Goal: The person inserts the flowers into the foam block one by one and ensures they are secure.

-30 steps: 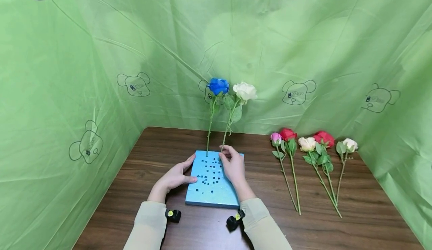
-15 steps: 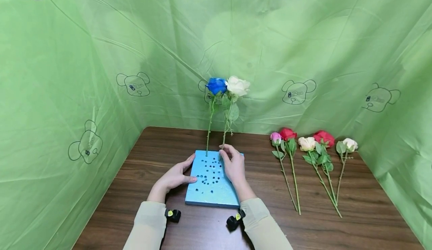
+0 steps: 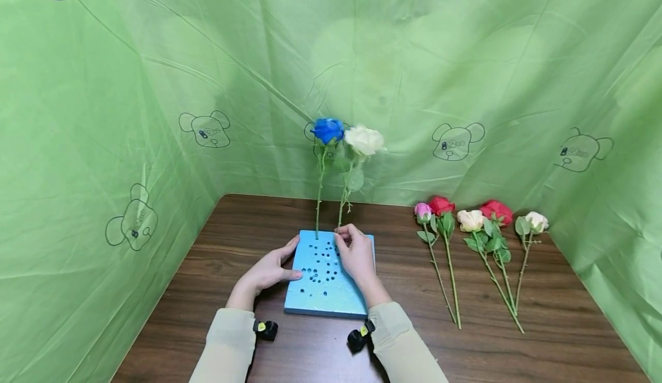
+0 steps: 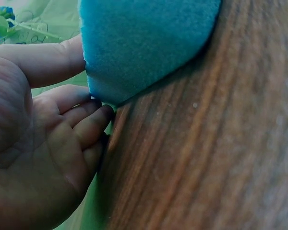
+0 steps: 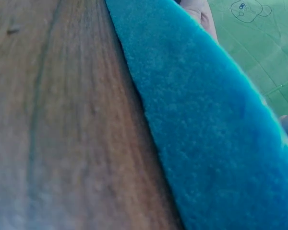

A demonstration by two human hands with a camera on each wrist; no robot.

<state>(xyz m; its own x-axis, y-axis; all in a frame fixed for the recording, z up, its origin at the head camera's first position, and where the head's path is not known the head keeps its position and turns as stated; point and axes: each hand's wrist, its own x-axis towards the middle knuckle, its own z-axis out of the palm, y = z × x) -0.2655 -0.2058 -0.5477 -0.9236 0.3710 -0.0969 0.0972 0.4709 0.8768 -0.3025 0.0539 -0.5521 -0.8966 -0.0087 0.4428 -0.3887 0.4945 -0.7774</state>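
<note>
A light-blue foam board (image 3: pixel 341 299) with several holes lies on the wooden table. My left hand (image 3: pixel 265 271) holds its left side, the thumb on top; in the left wrist view, the fingertips of this hand (image 4: pixel 43 129) meet the foam's side. At the board's far right, my right hand (image 3: pixel 358 256) pinches the low stem of a white rose (image 3: pixel 364 140), which leans slightly right. The stem's end is hidden behind the fingers. A blue rose (image 3: pixel 328 130) stands upright in a hole near the board's far edge. Mostly foam side fills the right wrist view.
To the right lie a pink rose (image 3: pixel 423 211), two red roses (image 3: pixel 442 205), a cream rose (image 3: pixel 470 221) and a pale rose (image 3: pixel 537 222), stems toward me. A green curtain (image 3: pixel 289 55) rises behind and beside the table (image 3: pixel 233 222).
The white rose has swung left to stand more upright, then dropped a little, with my right hand pinching it throughout. The blue rose's bloom has shifted slightly left. My left hand has stayed put.
</note>
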